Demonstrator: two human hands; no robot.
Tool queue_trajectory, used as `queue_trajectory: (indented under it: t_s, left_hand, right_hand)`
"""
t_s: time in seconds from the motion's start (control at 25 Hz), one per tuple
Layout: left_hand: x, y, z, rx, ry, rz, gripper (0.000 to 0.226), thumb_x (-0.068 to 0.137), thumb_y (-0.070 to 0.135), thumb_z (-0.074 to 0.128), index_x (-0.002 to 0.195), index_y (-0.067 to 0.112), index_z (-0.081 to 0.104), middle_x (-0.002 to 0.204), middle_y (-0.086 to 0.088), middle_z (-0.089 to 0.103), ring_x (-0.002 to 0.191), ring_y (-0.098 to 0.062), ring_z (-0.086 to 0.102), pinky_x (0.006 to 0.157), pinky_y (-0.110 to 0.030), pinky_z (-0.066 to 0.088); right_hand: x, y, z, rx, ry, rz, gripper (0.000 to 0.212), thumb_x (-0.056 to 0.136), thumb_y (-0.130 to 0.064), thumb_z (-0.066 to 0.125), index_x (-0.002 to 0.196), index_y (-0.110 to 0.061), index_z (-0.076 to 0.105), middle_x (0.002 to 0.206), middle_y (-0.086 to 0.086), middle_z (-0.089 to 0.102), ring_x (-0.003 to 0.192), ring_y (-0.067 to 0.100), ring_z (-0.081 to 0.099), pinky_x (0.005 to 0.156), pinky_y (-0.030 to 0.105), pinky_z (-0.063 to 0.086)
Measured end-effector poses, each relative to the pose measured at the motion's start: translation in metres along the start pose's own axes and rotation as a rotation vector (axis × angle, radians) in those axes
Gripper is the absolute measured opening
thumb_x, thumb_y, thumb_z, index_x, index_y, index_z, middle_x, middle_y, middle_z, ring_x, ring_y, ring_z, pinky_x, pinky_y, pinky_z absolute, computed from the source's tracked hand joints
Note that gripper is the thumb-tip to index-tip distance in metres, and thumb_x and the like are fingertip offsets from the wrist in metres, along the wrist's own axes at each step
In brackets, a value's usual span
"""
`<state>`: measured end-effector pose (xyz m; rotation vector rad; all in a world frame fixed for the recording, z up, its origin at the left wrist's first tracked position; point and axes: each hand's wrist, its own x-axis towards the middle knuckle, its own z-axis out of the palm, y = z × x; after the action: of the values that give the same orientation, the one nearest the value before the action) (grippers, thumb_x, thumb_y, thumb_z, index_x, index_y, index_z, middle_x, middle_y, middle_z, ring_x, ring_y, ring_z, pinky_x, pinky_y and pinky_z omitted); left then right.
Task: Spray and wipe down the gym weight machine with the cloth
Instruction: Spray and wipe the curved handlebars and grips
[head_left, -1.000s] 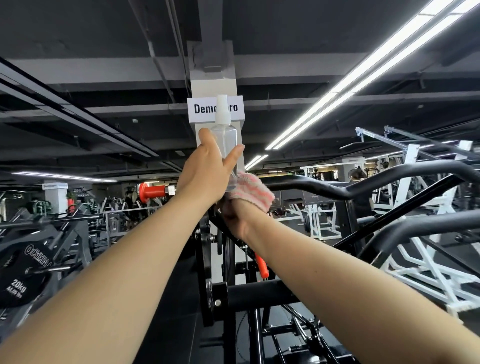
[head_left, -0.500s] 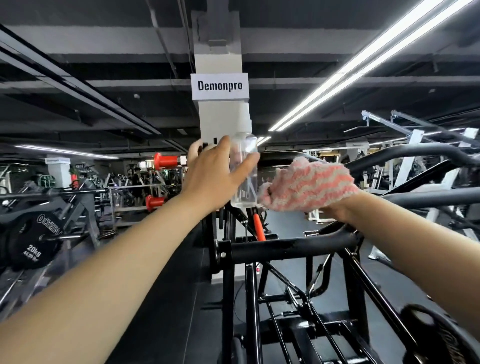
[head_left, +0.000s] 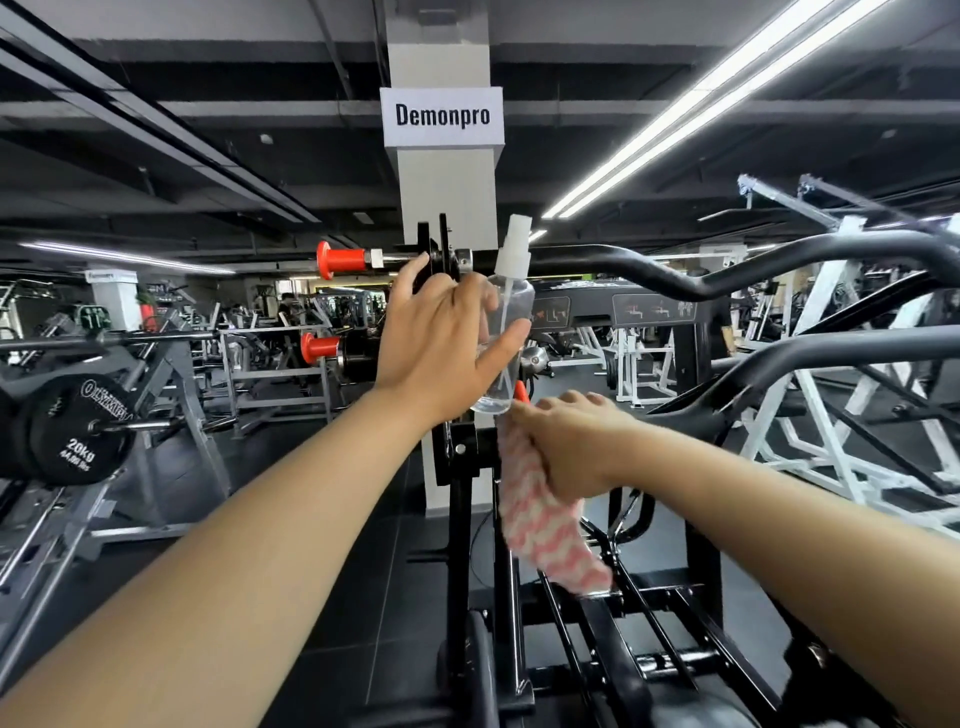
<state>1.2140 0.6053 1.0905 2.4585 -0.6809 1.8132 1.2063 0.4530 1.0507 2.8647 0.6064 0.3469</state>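
Observation:
My left hand (head_left: 441, 345) grips a clear spray bottle (head_left: 506, 322) with a white nozzle, held upright in front of the black weight machine (head_left: 460, 483). Just below and to the right, my right hand (head_left: 566, 447) holds a pink-and-white cloth (head_left: 540, 530) against the machine's upright post. The cloth hangs down from the hand toward the lower frame. A black curved handle bar (head_left: 675, 275) of the machine runs off to the right behind the bottle.
A white pillar with a "Demonpro" sign (head_left: 442, 115) stands straight ahead. A 20 kg plate (head_left: 78, 431) on a rack sits at the left. Red bar ends (head_left: 340, 260) stick out left of the machine. White frames (head_left: 831, 415) fill the right side.
The view has tilted down and the machine's lower frame shows. My right hand dropped with the cloth from the top bar to the upright post. The bottle stayed raised in my left hand.

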Motion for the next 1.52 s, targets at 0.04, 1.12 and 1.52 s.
queue_trajectory:
  t_s: [0.04, 1.12, 1.52]
  left_hand:
    - [0.000, -0.001, 0.001, -0.008, 0.016, 0.002, 0.057, 0.090, 0.054, 0.018, 0.091, 0.011, 0.055, 0.060, 0.007, 0.058, 0.077, -0.020, 0.058, 0.110, -0.036, 0.012]
    - [-0.003, -0.010, 0.013, 0.290, 0.113, 0.145, 0.059, 0.089, 0.054, 0.030, 0.084, 0.001, 0.056, 0.061, -0.007, 0.056, 0.063, -0.027, 0.054, 0.105, -0.045, 0.027]
    - [-0.004, -0.005, 0.015, 0.281, 0.077, 0.076, 0.063, 0.088, 0.055, 0.028, 0.087, -0.001, 0.057, 0.061, -0.008, 0.054, 0.067, -0.029, 0.054, 0.109, -0.047, 0.025]
  right_hand:
    - [0.005, -0.013, 0.006, -0.113, 0.006, 0.023, 0.071, 0.080, -0.027, 0.058, 0.142, -0.014, 0.026, 0.132, 0.009, 0.047, 0.125, 0.032, 0.042, 0.107, 0.056, 0.028]
    - [-0.007, 0.098, 0.099, -0.415, 1.022, -0.172, 0.043, 0.098, -0.007, 0.026, 0.120, -0.001, 0.062, 0.107, 0.012, 0.068, 0.109, 0.029, 0.063, 0.106, 0.047, 0.030]
    - [-0.062, 0.128, 0.145, -0.096, 0.985, -0.032, 0.054, 0.084, -0.010, 0.046, 0.137, -0.005, 0.043, 0.139, 0.011, 0.048, 0.128, 0.024, 0.038, 0.114, 0.032, 0.025]
